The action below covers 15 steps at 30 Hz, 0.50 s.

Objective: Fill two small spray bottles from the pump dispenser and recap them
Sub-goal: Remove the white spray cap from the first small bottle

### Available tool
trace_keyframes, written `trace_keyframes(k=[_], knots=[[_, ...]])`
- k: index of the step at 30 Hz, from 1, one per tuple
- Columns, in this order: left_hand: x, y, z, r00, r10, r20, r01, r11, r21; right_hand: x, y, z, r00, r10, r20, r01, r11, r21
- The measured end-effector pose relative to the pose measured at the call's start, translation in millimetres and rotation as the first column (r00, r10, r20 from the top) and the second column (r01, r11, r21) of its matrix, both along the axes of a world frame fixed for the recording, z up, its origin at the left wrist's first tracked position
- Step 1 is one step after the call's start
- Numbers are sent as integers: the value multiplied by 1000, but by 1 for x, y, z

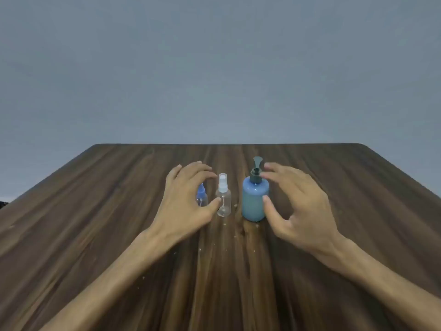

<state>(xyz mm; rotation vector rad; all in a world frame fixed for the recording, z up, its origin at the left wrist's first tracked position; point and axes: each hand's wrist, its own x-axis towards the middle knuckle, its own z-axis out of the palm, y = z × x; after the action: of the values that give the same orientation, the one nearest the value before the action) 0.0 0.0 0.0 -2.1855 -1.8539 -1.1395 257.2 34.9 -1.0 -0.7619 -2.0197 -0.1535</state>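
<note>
Reaching, both grips spread and empty: left hand [188, 194] nears clear spray bottle [223, 198], right hand [296, 199] nears pump dispenser [254, 199]; uncapping, we judge, comes next.

head view | from above, facing forward-down | near table [95, 235] | wall behind

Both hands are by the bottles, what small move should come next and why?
Probably close the left hand around the clear spray bottle to uncap it: its white cap is on, it looks empty, and the thumb is at its side. The right hand hovers open beside the pump dispenser.
</note>
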Motion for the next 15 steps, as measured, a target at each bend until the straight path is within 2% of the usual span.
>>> trace_keyframes(k=[2, 3, 10, 15], knots=[[-2, 12, 1, 999, 2, -52, -3, 1000, -27, 1, 9, -7, 1000, 25, -3, -24, 986, 167], [-3, 19, 2, 997, 9, -77, -13, 999, -49, 2, 14, -13, 999, 47, -9, -44, 979, 198], [-4, 65, 17, 987, -22, -158, -12, 977, -211, -1, 40, -24, 983, 182, -1, -179, 966, 187], [-5, 76, 13, 980, -42, -195, -5, 972, -235, 0, 38, -32, 982, 186, 23, -188, 973, 133]])
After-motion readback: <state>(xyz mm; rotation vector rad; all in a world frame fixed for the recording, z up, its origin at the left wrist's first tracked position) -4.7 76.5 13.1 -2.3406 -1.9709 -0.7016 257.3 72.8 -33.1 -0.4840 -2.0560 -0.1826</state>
